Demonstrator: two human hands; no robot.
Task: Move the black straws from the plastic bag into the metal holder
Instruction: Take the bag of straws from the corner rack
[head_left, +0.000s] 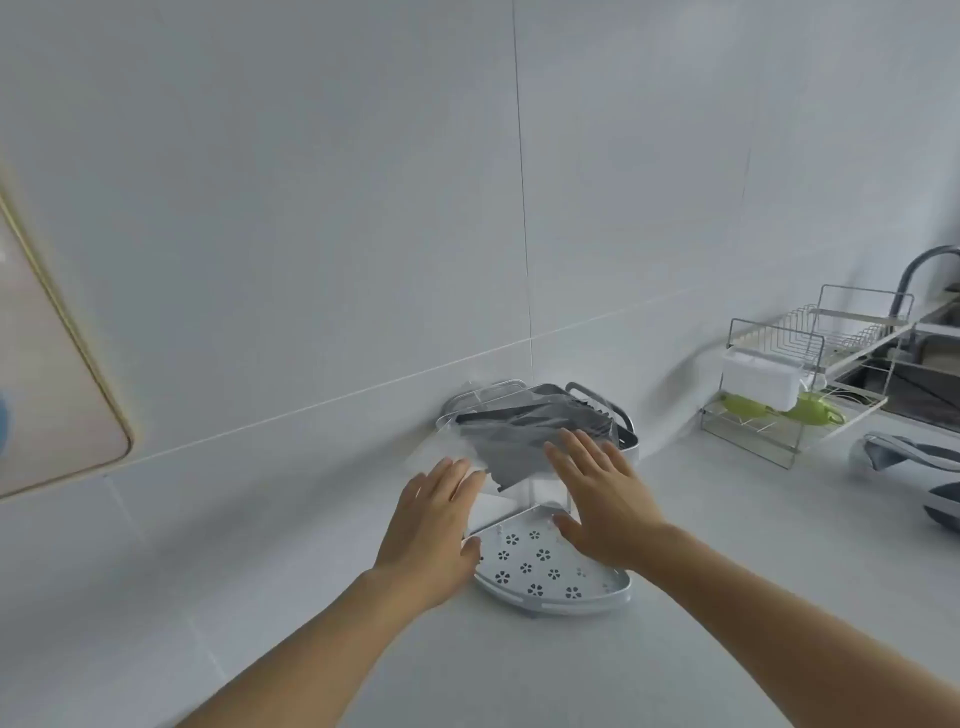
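Your left hand (434, 519) and right hand (597, 499), fingers spread, reached the plastic bag (524, 434) of black straws (519, 415) atop the far rack (550, 566); you likely needed both ends gripped before lifting.

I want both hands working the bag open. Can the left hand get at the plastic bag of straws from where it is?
Probably yes. The left hand is open, fingertips at the plastic bag lying on the rack's upper tier, nothing between them. The right hand is alongside, not blocking.

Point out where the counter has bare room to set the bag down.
Bare counter lies left of the left hand, and between the corner shelf and dish rack. The shelf top is crowded by the bag; both hands reach there, right hand too.
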